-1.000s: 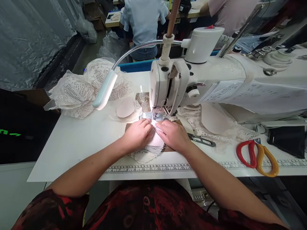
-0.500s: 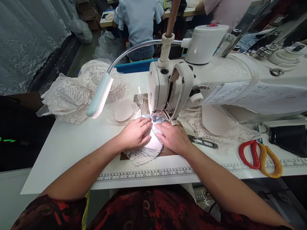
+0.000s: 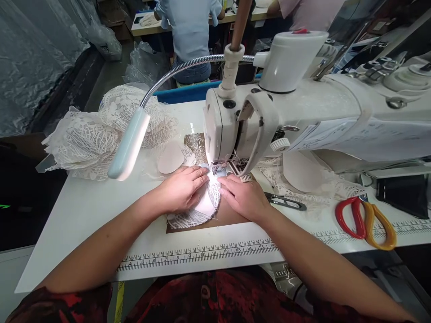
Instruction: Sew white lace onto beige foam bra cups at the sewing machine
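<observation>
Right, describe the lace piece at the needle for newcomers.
Find the white sewing machine, then the brown patch between it and the ruler. There lies the lace piece with a pale panel; unlike the lace heap, it's partly under the left hand.

A sewing workshop, this, and a working one! Front and centre, a big white sewing machine (image 3: 313, 101) looms over the right half of the white surface (image 3: 81, 215), a lace-edged piece (image 3: 202, 207) at its needle. Along the near edge runs a printed ruler (image 3: 202, 256), and towards the right end of that edge lie scissors (image 3: 360, 217) with red and orange handles. Look at the far left corner: a heap of pale lace (image 3: 84, 137)! Handwritten sheets (image 3: 387, 134) cling to the machine. And beyond the far edge, more company: a person in light blue (image 3: 190, 29) sits at another table (image 3: 148, 30), another in pink (image 3: 314, 13) nearby, with plastic bags (image 3: 143, 67) on the floor.
</observation>
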`<action>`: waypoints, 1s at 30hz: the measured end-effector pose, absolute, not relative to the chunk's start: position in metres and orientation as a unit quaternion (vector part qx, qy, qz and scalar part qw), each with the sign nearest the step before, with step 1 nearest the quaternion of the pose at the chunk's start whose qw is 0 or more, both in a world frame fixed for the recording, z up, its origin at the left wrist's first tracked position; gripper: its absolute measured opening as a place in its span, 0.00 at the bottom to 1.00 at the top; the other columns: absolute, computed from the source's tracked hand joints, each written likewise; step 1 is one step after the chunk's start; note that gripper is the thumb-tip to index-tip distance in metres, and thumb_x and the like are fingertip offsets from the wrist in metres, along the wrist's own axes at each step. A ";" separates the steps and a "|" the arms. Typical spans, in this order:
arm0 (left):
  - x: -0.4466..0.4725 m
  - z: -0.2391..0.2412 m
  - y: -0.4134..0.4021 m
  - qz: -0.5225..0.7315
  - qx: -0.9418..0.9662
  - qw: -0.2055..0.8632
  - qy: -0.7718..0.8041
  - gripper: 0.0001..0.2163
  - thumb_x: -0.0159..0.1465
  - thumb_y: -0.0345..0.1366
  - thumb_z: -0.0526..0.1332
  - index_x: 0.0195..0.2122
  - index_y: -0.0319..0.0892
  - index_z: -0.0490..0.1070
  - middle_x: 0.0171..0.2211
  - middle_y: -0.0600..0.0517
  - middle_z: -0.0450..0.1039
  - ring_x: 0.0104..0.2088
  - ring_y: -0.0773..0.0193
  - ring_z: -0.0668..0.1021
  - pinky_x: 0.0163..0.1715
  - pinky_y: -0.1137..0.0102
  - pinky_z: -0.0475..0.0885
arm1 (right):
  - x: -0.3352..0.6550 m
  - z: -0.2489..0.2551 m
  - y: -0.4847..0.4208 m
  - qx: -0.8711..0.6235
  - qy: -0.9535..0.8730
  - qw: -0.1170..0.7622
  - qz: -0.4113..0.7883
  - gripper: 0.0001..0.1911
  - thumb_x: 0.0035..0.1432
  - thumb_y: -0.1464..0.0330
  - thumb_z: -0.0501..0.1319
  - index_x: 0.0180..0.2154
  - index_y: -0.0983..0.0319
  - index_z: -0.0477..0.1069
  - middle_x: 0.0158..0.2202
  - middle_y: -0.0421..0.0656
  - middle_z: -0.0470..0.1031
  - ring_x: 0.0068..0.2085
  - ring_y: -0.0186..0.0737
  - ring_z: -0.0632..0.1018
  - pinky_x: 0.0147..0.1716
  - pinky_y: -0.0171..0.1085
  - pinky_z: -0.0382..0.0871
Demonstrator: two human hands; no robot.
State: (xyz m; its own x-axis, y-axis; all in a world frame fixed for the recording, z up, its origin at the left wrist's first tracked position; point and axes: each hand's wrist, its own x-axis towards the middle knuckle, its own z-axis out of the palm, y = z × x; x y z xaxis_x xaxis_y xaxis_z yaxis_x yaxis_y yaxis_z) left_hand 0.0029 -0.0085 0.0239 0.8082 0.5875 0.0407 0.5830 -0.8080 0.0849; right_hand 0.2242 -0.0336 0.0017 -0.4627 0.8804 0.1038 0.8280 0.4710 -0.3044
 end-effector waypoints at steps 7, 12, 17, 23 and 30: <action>0.015 0.020 -0.018 0.083 0.949 0.042 0.301 0.17 0.64 0.37 0.55 0.51 0.32 0.68 0.47 0.39 0.71 0.50 0.49 0.70 0.52 0.54 0.65 | 0.224 -0.001 -0.032 -0.506 -0.841 0.167 0.095 0.17 0.62 0.70 0.50 0.47 0.59 0.74 0.40 0.45 0.78 0.37 0.39 0.75 0.33 0.34 0.65; 0.012 0.012 -0.019 0.099 0.945 0.050 0.308 0.18 0.64 0.41 0.56 0.48 0.33 0.70 0.41 0.41 0.69 0.44 0.52 0.70 0.51 0.54 0.64 | 0.225 -0.004 -0.033 -0.502 -0.843 0.177 0.081 0.18 0.62 0.70 0.50 0.47 0.59 0.75 0.37 0.45 0.78 0.35 0.38 0.75 0.32 0.34 0.65; 0.008 0.010 -0.017 0.118 0.945 0.055 0.299 0.16 0.65 0.41 0.55 0.46 0.33 0.71 0.41 0.40 0.69 0.45 0.51 0.70 0.51 0.54 0.64 | 0.226 -0.008 -0.033 -0.477 -0.854 0.193 0.076 0.17 0.60 0.71 0.51 0.44 0.59 0.76 0.35 0.44 0.77 0.34 0.37 0.73 0.30 0.33 0.62; 0.006 0.008 -0.015 0.140 0.946 0.065 0.287 0.15 0.65 0.40 0.55 0.43 0.34 0.71 0.39 0.41 0.70 0.47 0.50 0.70 0.50 0.54 0.65 | 0.227 -0.009 -0.035 -0.444 -0.868 0.210 0.077 0.15 0.59 0.73 0.53 0.40 0.59 0.78 0.32 0.39 0.76 0.29 0.32 0.70 0.25 0.32 0.56; 0.005 0.006 -0.014 0.146 0.946 0.068 0.282 0.13 0.64 0.39 0.56 0.42 0.35 0.71 0.39 0.41 0.70 0.48 0.50 0.70 0.51 0.52 0.65 | 0.227 -0.008 -0.036 -0.435 -0.875 0.203 0.068 0.15 0.59 0.73 0.53 0.41 0.60 0.77 0.32 0.40 0.76 0.30 0.33 0.70 0.26 0.33 0.54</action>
